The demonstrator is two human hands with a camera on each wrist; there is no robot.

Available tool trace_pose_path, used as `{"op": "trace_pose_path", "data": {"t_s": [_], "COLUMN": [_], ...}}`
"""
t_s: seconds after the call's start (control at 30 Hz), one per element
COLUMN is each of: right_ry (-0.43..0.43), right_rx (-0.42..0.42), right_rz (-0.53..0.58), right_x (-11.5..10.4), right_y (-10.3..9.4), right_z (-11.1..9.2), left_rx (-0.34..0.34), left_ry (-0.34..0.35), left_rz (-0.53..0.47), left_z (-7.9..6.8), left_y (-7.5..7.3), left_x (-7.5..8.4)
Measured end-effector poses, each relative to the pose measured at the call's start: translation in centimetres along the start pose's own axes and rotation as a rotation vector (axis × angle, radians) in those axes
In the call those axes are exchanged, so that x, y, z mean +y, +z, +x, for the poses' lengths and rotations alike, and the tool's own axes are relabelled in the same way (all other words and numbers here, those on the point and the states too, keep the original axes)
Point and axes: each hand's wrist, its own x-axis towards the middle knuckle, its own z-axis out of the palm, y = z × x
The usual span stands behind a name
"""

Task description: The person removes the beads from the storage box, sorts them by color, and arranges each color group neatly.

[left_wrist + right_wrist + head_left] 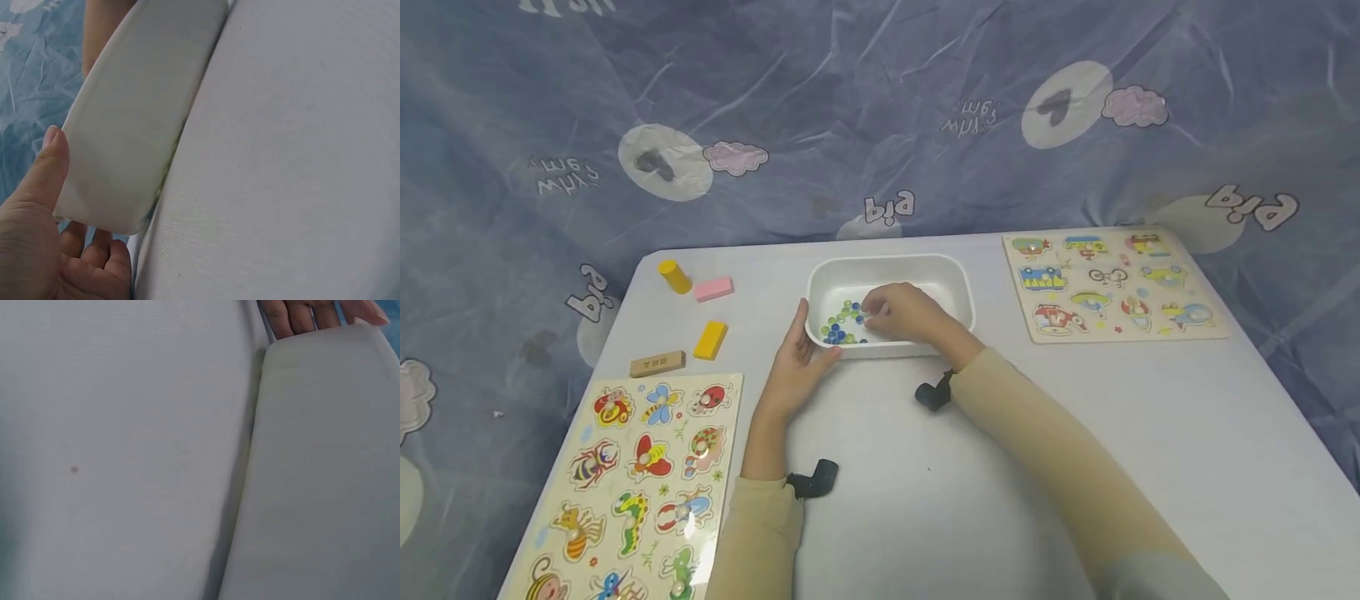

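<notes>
A white plastic tray (898,351) stands at the back middle of the table. Green and blue glass marbles (842,325) lie in its left half. My left hand (795,367) holds the tray's near left corner, thumb at the front and fingers along the end wall; the left wrist view shows this hand (62,231) close by. Over the tray's front rim reaches my right hand (904,312), its bent fingers down among the marbles; I cannot tell whether they pinch one. In the right wrist view the tray wall (325,462) hides the right hand's fingers.
An insect puzzle board (733,408) lies at the left front, a vehicle puzzle board (1120,325) at the back right. Left of the tray are a yellow cylinder (675,277), a pink block (713,289), a yellow-orange block (711,341) and a wooden block (657,364). Patterned cloth hangs behind.
</notes>
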Motion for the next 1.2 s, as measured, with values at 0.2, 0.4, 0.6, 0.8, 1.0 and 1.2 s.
{"op": "trace_pose_path", "data": {"t_s": [0.2,0.4,0.6,0.8,1.0,1.2], "right_ry": [0.042,0.074,0.069,0.065,0.039,-0.057], "right_rx": [-0.008,-0.001,0.003,0.004,0.068,0.16], "right_rz": [-0.058,-0.09,-0.137,-0.165,-0.166,-0.139], "right_x": [-0.2,-0.3,-0.5,-0.5,-0.7,-1.5], "right_y": [0.7,0.9,1.0,0.7,-0.3,-1.5], "right_z": [1.2,1.6,2.0,2.1,1.4,-0.7], "left_rx": [-0.001,0.005,0.039,0.075,0.093,0.095], "left_ry": [-0.001,-0.012,-0.005,0.004,0.015,0.04], "left_rz": [-0.007,-0.016,0.006,0.021,0.055,0.056], "left_z": [-0.3,-0.2,-0.2,0.3,0.7,0.8], "left_y": [0.0,0.2,0.6,0.8,1.0,0.8], "left_x": [0.8,0.5,0.2,-1.0,-2.1,-2.0]}}
